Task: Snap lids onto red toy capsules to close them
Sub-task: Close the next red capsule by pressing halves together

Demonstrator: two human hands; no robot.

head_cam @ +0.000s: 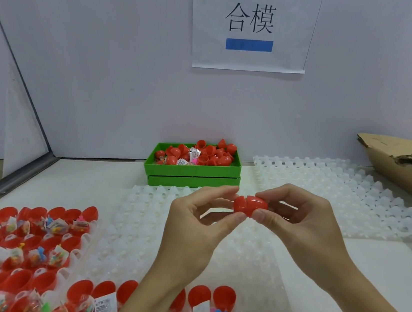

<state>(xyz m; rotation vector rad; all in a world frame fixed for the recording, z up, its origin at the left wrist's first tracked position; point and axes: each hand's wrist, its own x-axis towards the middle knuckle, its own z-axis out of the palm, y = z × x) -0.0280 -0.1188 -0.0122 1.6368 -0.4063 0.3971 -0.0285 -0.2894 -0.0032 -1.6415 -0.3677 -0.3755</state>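
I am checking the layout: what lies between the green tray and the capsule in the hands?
In the head view, only white plastic grid tray between green tray and red capsule.

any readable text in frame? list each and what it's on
"合模": large black characters on the white paper sheet taped to the back wall.
Blue bar under them: print blurred, unreadable.
Small white packet labels in the green plastic bin: too small to read.
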